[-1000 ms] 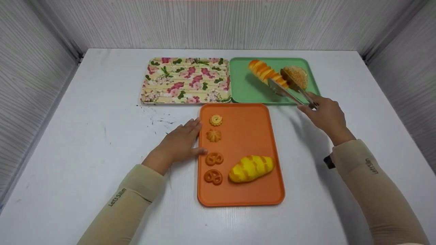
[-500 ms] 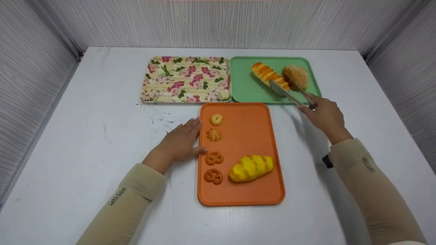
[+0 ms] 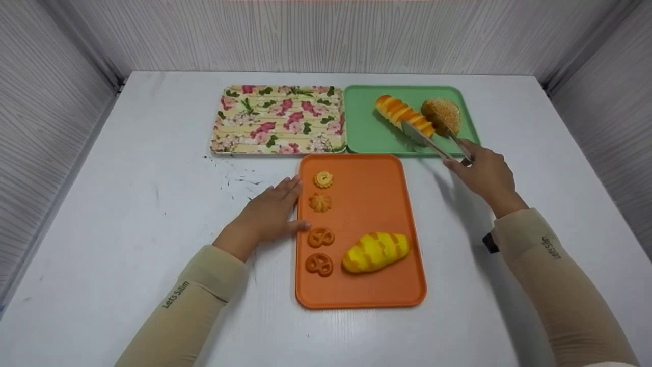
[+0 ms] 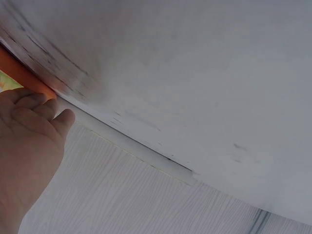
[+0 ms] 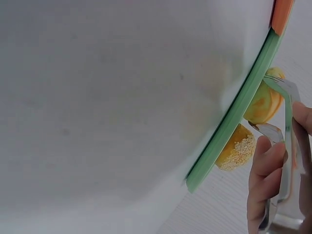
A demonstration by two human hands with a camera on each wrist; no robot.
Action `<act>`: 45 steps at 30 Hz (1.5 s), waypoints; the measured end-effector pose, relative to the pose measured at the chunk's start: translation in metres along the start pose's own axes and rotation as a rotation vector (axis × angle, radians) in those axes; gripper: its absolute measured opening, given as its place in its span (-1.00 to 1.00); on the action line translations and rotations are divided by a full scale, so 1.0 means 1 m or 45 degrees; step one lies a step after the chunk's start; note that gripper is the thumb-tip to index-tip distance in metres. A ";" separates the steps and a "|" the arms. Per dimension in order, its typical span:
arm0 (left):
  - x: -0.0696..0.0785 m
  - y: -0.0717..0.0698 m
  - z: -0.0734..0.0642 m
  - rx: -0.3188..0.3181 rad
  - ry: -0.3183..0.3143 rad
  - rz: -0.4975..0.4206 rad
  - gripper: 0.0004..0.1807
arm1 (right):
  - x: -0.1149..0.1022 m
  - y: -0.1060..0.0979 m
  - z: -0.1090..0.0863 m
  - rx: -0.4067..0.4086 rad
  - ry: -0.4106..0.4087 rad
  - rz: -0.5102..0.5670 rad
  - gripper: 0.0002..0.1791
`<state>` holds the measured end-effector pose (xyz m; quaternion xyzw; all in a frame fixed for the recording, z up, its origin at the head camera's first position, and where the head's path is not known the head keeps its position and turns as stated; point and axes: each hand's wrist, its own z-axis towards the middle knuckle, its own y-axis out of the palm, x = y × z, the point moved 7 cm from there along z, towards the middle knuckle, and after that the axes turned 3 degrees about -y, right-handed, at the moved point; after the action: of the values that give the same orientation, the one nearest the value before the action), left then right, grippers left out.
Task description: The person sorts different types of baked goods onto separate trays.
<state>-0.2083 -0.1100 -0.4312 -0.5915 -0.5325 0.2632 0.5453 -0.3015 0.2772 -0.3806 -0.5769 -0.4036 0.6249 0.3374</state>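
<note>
My right hand [image 3: 486,171] grips metal tongs [image 3: 418,135] over the green tray [image 3: 360,135]. Their two arms reach either side of the near end of a loaf-shaped bread with orange and cream bands [image 3: 397,108], which lies low over that tray. Beside it sits a sesame bun [image 3: 447,114], its left side right at the far arm of the tongs. In the right wrist view, the tongs [image 5: 288,126] reach to the banded bread [image 5: 262,105]. Fingers extended, my left hand [image 3: 266,216] rests against the left edge of the orange tray [image 3: 367,199], thumb over the rim.
On the orange tray lie a yellow bread roll [image 3: 377,252], two pretzel-shaped cookies [image 3: 320,265], a flower-shaped cookie [image 3: 320,203] and a round scalloped cookie [image 3: 323,179]. A floral tray [image 3: 275,122] adjoins the green one. Wood-grain walls [image 3: 326,38] surround the white table.
The banded bread has come down slightly onto the green tray, shifting a little toward me and to the right with the tongs; its shadow has shrunk. My left hand stays put.
</note>
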 end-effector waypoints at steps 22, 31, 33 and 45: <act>-0.001 0.001 0.001 0.004 -0.002 -0.004 0.04 | 0.012 -0.013 -0.022 -0.007 -0.112 0.237 -0.20; -0.002 0.001 0.001 0.008 -0.012 -0.026 0.04 | 0.009 -0.014 -0.037 -0.132 -0.309 0.325 -0.33; -0.003 0.002 0.001 0.007 -0.018 -0.028 0.04 | 0.008 -0.013 -0.041 -0.163 -0.350 0.348 -0.34; -0.001 0.001 0.001 0.001 -0.013 -0.018 0.04 | 0.002 -0.007 -0.062 -0.322 -0.563 0.318 -0.38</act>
<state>-0.2097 -0.1106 -0.4326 -0.5861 -0.5394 0.2624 0.5447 -0.2400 0.2892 -0.3756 -0.5094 -0.4678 0.7170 0.0869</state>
